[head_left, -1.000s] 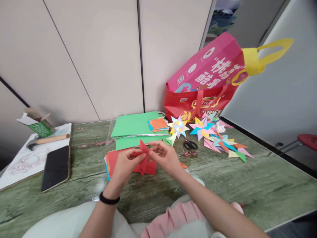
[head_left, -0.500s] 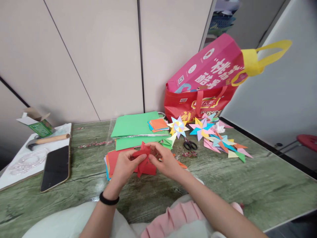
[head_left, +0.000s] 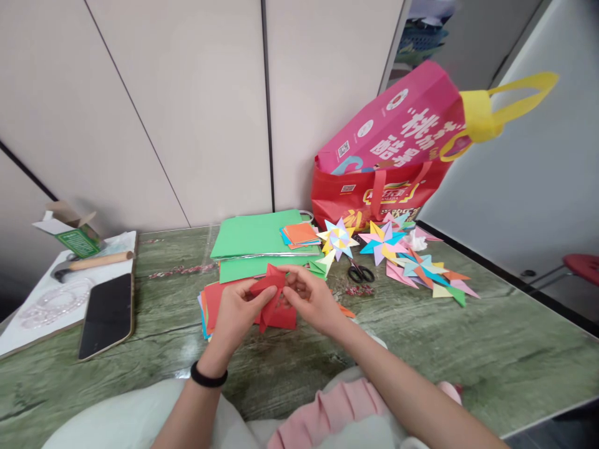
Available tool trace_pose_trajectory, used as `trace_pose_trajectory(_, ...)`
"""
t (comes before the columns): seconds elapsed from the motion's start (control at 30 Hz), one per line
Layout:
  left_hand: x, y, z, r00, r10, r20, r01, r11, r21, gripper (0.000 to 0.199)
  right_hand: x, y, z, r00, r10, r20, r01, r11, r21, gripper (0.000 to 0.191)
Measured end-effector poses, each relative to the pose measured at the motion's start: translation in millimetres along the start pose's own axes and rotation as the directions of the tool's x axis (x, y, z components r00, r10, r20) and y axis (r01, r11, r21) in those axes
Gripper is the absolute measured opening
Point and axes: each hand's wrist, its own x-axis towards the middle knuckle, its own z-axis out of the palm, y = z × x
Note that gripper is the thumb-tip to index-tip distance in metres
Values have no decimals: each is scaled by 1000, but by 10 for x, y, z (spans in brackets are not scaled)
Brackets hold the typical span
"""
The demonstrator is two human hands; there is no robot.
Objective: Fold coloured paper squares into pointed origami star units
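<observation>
A piece of folded red origami paper [head_left: 271, 304] with pointed tips is held up between my two hands. My left hand [head_left: 241, 308] pinches its left side between thumb and fingers. From the right, my right hand [head_left: 311, 296] grips the paper's edge with thumb and fingertips, and the curled fingers hide part of it. Below and behind lies a stack of coloured paper sheets [head_left: 214, 305] with red on top, partly covered by my hands. Just beyond is a pile of green paper [head_left: 255, 236], with small orange squares [head_left: 301, 234] on its right end.
Folded paper stars [head_left: 337, 239] and loose multicoloured pieces [head_left: 428, 271] lie to the right, near black-handled scissors [head_left: 360, 273]. A red bag [head_left: 346, 202] stands against the wall. At left are a phone [head_left: 107, 317], a hammer [head_left: 93, 264] and a small open box [head_left: 77, 237].
The red paper's upper flap has opened and tilted between my fingers. My right fingers have shifted slightly along its edge. The view has moved a little.
</observation>
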Motion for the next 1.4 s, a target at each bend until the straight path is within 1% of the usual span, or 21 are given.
trace_pose_trajectory(0.1,-7,2,3,1000,-2,-8,1,1000,-12,25,5,10,18,1000,20,-4,-20,997,69,35)
trace_pose_trajectory(0.2,-17,12,17,1000,6,-21,-6,1000,-1,25,11,5,18,999,33,-31,-30,996,79,34)
trace_pose_trajectory(0.37,-25,23,61,999,17,-46,-17,1000,11,26,19,-31,20,993,94,-71,-87,992,86,32)
trace_pose_trajectory(0.5,-23,17,70,998,7,-68,-6,1000,8,25,20,-48,32,992,93,-86,-85,991,102,34)
trace_pose_trajectory(0.57,-22,18,65,999,-16,-45,15,999,-35,26,25,-53,30,990,102,-98,-89,987,133,32)
trace_pose_trajectory(0.7,-22,41,56,995,-83,62,96,962,-257,36,43,-61,14,988,124,-87,-98,962,254,31)
trace_pose_trajectory(0.77,-21,54,51,990,-90,111,121,938,-326,43,53,-53,8,986,149,-78,-119,944,308,33)
trace_pose_trajectory(0.83,-19,62,44,988,-92,122,127,940,-316,41,60,-32,2,982,177,-68,-145,932,332,35)
trace_pose_trajectory(0.9,-16,66,39,988,-105,110,132,953,-272,39,65,-7,-4,979,193,-69,-161,931,327,33)
trace_pose_trajectory(0.97,-14,66,36,988,-117,101,139,959,-249,45,67,10,-10,975,205,-85,-169,934,315,32)
trace_pose_trajectory(1.03,-13,66,38,988,-121,93,141,958,-252,45,64,16,-14,971,223,-85,-188,934,304,31)
trace_pose_trajectory(1.2,-18,87,45,991,-110,73,124,965,-229,37,51,12,-11,972,235,28,-233,932,276,28)
trace_pose_trajectory(1.27,-25,102,47,986,-126,107,147,965,-218,39,53,12,-11,970,244,9,-237,933,271,28)
trace_pose_trajectory(1.33,-33,112,49,976,-149,160,181,960,-213,46,58,10,-14,964,263,-39,-244,932,270,27)
trace_pose_trajectory(1.4,-39,115,52,969,-155,194,198,953,-229,52,63,2,-17,956,289,-54,-261,920,294,26)
